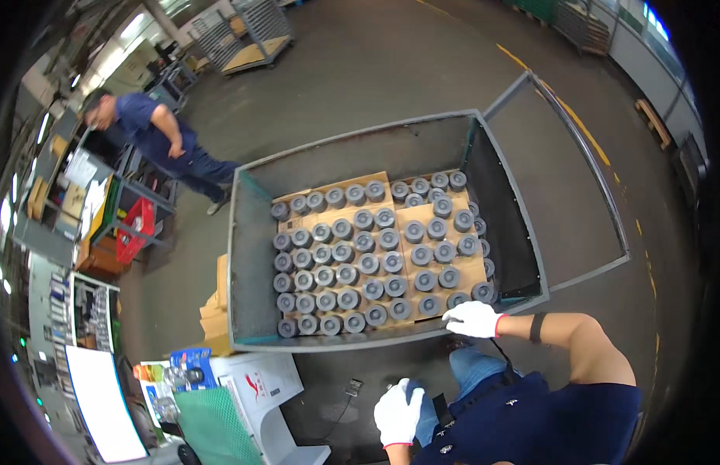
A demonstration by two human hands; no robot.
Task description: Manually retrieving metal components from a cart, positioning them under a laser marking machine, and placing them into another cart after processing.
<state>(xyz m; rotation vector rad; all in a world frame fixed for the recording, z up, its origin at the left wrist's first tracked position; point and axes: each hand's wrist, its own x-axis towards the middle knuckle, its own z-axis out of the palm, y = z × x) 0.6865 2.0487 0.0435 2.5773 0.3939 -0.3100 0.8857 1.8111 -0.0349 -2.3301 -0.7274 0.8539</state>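
Rows of grey metal cylinders (346, 274), each with a round recess in its top, stand on cardboard sheets (410, 260) inside a large grey metal bin (344, 339). My right hand (474, 318), in a white glove, lies over the bin's near rim at the right, close beside the nearest cylinders. Its fingers are stretched toward the left, with nothing visible in them. My left hand (398, 415), also gloved in white, is outside the bin, low in front of my body. Its thumb and a finger stand apart, and I make out nothing between them; its other fingers are partly hidden.
A metal frame (617, 225) juts from the bin's right side. At the lower left are a white box (255, 385), a green mat (213, 422) and a bright screen (104, 403). Another person (162, 139) stands beyond the bin by shelves with a red crate (137, 230).
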